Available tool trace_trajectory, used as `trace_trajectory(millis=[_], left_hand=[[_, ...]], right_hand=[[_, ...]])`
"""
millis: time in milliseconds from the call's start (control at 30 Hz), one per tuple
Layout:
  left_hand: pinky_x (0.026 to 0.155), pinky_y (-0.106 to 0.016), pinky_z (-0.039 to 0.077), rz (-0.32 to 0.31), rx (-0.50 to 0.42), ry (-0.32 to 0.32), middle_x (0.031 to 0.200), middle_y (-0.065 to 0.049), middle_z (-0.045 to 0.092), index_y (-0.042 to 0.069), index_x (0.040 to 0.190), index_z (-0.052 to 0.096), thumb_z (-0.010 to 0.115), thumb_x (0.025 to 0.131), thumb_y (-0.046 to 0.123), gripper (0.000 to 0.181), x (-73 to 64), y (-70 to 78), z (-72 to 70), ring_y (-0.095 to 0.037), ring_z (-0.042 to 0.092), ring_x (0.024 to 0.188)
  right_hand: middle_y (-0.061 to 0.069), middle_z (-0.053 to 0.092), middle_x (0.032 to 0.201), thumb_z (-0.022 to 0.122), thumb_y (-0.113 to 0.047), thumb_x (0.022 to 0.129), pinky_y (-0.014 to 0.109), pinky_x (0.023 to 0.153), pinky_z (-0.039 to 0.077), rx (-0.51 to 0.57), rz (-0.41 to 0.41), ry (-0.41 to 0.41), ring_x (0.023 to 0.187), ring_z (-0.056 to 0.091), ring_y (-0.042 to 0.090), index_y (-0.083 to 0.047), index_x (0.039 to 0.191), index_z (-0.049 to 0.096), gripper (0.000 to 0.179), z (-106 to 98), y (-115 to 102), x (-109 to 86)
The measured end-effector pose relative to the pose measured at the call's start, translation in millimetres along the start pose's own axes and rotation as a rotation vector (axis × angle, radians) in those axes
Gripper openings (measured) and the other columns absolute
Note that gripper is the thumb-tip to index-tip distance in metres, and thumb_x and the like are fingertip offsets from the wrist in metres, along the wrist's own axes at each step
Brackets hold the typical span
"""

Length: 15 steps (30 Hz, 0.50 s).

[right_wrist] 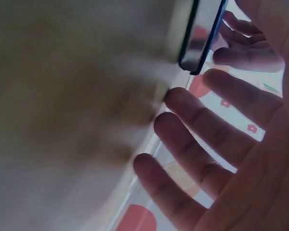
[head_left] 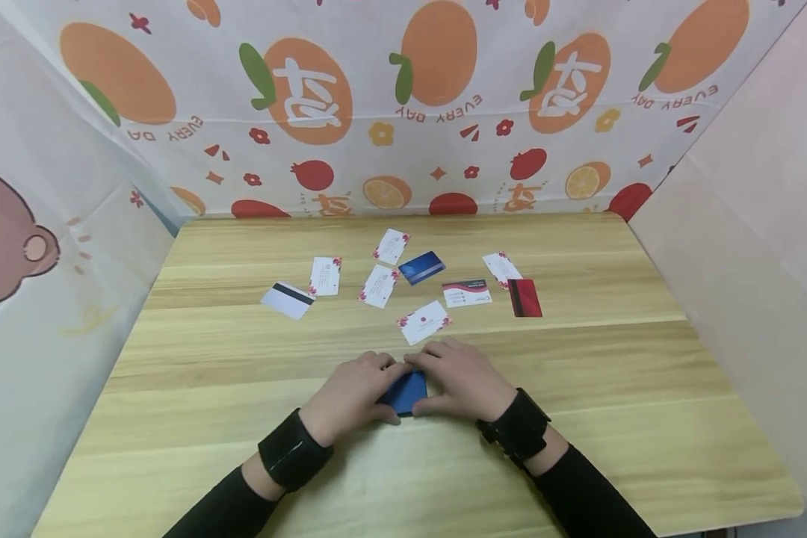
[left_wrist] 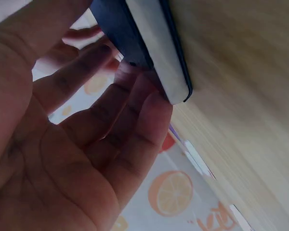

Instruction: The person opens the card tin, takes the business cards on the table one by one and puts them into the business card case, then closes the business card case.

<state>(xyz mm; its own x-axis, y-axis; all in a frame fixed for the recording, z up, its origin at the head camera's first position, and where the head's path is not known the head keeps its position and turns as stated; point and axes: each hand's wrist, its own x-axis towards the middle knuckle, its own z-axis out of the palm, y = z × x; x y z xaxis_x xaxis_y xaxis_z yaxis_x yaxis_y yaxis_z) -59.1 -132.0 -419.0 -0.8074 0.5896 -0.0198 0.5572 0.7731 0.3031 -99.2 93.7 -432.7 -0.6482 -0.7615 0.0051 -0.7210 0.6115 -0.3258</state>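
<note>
A small flat blue case (head_left: 412, 390) with dark blue covers and a pale, shiny edge lies between both hands near the front of the table. My left hand (head_left: 356, 388) grips it from the left, thumb by the near side, fingers at the far side. In the left wrist view, curled fingertips meet the end of the case (left_wrist: 159, 48). From the right, my right hand (head_left: 460, 381) holds it across, thumb at the near corner and index finger at the far edge. Its other fingers (right_wrist: 192, 144) spread out beside the case in the right wrist view.
Beyond the hands, several cards lie scattered on the wooden table (head_left: 175, 388). A white flowered card (head_left: 425, 322) is closest. Farther off are a blue card (head_left: 422, 267), a striped white card (head_left: 288, 300) and a red card (head_left: 525, 298) overlapping a white one. A fruit-print cloth (head_left: 376, 149) hangs behind.
</note>
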Motion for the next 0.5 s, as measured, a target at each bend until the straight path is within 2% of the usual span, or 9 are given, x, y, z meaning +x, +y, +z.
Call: trace_trajectory(millis=[133,233,333,500], left_hand=[[0.077,-0.039,0.054,0.003,0.013,-0.038,0.108,-0.008,0.066,0.008,0.129,0.064,0.088,0.072,0.041,0.07,7.2,3.0,-1.7,-0.021,0.059,0.093],[0.074,-0.038,0.053,-0.024,-0.012,-0.058,0.106,-0.007,0.065,0.008,0.127,0.065,0.088,0.072,0.041,0.068,8.9,2.9,-2.1,-0.021,0.057,0.092],[0.074,-0.036,0.052,-0.028,-0.039,-0.072,0.105,-0.006,0.065,0.008,0.127,0.065,0.088,0.072,0.041,0.068,9.0,0.7,-1.3,-0.019,0.056,0.091],[0.073,-0.034,0.05,0.01,-0.065,-0.072,0.102,-0.004,0.063,0.008,0.126,0.064,0.088,0.071,0.041,0.069,11.1,-3.5,-1.9,-0.017,0.055,0.089]], right_hand=[[-0.005,0.06,0.11,0.075,-0.068,0.074,0.028,0.079,0.046,0.008,0.017,-0.039,0.095,0.051,0.011,-0.022,0.132,0.065,0.075,-2,-1,12.7],[-0.007,0.06,0.103,0.077,-0.068,0.072,0.025,0.073,0.044,0.018,0.039,-0.068,0.088,0.05,0.009,-0.021,0.125,0.068,0.071,-4,-3,19.3],[-0.009,0.06,0.099,0.078,-0.067,0.071,0.024,0.072,0.044,0.023,0.064,-0.104,0.085,0.05,0.008,-0.021,0.12,0.069,0.068,-4,-4,23.2],[-0.01,0.059,0.094,0.081,-0.065,0.069,0.025,0.071,0.045,0.031,0.097,-0.158,0.083,0.051,0.009,-0.02,0.11,0.068,0.063,-8,-5,29.7]])
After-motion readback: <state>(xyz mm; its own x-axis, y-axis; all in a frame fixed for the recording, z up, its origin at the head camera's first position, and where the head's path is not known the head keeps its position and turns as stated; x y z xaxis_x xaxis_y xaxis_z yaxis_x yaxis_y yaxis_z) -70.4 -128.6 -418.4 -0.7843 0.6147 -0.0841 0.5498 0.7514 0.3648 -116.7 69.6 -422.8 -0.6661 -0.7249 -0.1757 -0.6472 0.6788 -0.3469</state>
